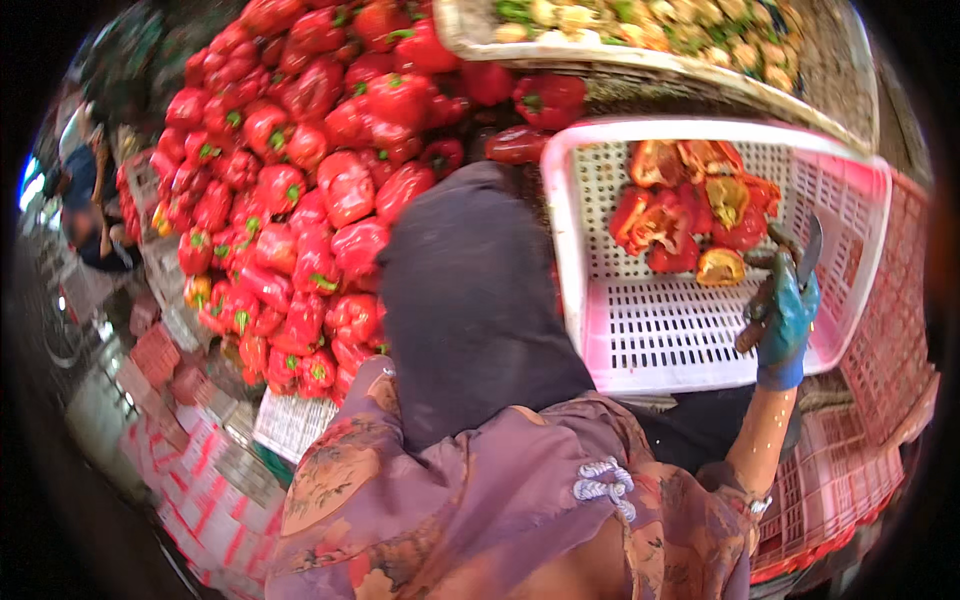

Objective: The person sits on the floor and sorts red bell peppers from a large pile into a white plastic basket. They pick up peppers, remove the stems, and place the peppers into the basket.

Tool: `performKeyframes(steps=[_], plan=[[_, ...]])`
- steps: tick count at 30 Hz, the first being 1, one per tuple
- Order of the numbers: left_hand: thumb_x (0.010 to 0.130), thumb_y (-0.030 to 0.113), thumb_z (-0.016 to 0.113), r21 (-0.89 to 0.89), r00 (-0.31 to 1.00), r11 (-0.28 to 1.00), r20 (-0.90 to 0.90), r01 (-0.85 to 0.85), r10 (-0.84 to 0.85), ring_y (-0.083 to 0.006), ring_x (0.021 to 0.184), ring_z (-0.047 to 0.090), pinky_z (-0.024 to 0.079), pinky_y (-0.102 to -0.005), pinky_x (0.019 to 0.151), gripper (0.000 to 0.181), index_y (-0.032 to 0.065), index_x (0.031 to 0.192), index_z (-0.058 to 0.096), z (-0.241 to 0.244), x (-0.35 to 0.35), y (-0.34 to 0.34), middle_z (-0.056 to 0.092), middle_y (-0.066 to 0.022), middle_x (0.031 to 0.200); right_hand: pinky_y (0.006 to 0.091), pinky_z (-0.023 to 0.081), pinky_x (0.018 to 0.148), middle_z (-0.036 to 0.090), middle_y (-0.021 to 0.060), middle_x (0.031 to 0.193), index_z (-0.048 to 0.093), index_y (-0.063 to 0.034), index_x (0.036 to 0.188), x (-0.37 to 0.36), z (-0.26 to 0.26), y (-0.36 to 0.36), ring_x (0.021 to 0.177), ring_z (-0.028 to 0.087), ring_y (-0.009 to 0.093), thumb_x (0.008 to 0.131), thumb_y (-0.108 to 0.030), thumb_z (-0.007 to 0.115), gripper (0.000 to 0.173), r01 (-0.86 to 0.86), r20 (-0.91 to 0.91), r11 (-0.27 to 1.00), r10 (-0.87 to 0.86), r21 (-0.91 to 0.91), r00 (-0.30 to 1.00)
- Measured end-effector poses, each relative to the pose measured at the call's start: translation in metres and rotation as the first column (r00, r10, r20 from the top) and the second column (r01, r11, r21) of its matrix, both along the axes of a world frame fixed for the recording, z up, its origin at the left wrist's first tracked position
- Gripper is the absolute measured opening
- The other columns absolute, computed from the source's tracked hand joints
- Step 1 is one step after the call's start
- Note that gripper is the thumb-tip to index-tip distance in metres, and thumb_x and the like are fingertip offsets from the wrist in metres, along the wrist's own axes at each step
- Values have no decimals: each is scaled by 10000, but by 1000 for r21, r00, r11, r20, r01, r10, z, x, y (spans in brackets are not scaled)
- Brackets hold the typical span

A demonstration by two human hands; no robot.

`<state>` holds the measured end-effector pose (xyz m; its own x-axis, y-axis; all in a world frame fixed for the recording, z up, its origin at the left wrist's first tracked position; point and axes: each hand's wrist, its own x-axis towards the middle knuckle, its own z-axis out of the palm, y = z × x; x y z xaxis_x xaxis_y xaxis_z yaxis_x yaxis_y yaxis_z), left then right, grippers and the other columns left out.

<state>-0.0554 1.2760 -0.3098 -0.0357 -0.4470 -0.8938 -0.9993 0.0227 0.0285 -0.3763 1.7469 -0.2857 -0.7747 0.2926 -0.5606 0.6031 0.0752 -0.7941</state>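
My right hand [784, 311], in a stained blue-green glove, is over the right side of a pink-rimmed white perforated plastic basket [660, 322]. It holds a knife with a short curved blade [811, 251] pointing up and away from me; the handle is hidden in the hand. Just left of the fingers lie cut red bell pepper pieces [671, 225] with their insides showing. A yellow-orange pepper piece [721, 267] lies at the near side of these pieces. My left hand is out of view.
A large heap of whole red bell peppers [300, 195] spreads at the left, beyond my dark-clothed leg [472, 300]. Pepper cores fill part of a white crate [652, 51] at the top. Pink crates [832, 480] stand at the right. Another person [94, 195] is at the far left.
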Motion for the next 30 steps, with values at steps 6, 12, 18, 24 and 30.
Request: performKeyframes(steps=[6, 12, 18, 24, 30], plan=[[816, 297, 619, 36, 1000, 999, -11, -5, 6, -354, 1158, 479, 422, -429, 980, 614, -22, 1297, 411, -33, 18, -6, 500, -240, 1237, 162, 327, 373, 660, 58, 876, 509, -23, 1329, 28, -9, 36, 444, 420, 12, 965, -199, 505, 405, -108, 12, 989, 107, 104, 994], [803, 303, 632, 44, 1000, 999, -5, -21, 21, -369, 1188, 467, 413, -437, 995, 658, -24, 1321, 392, -52, 31, -23, 489, -252, 1266, 169, 304, 378, 660, 66, 888, 556, -27, 1276, 32, -11, 35, 418, 390, 29, 957, -241, 530, 385, -96, -37, 988, 101, 122, 994], [790, 310, 645, 66, 999, 998, -24, -21, 22, -383, 1218, 454, 405, -445, 1010, 703, -26, 1344, 373, -73, 26, -22, 478, -265, 1294, 167, 290, 396, 672, 62, 896, 531, -26, 1303, 24, 49, 73, 433, 384, 25, 974, -200, 509, 373, -102, -120, 972, 129, 211, 984], [777, 316, 658, 112, 999, 994, -26, -17, 20, -397, 1248, 442, 396, -453, 1024, 748, -27, 1368, 353, -116, 30, -25, 467, -277, 1323, 171, 302, 476, 640, 32, 858, 527, -29, 1303, 65, 128, 109, 514, 388, 11, 973, -242, 528, 393, -12, -191, 910, 100, 413, 976], [742, 311, 697, -466, 927, 869, -226, 166, -298, -408, 1316, 365, 361, -460, 1062, 865, -22, 1424, 282, -127, 10, -26, 386, -292, 1399, 175, 357, 428, 637, 49, 907, 511, -26, 1286, 93, 86, 29, 475, 401, 29, 895, -244, 581, 453, 219, -260, 971, -187, 99, 947]])
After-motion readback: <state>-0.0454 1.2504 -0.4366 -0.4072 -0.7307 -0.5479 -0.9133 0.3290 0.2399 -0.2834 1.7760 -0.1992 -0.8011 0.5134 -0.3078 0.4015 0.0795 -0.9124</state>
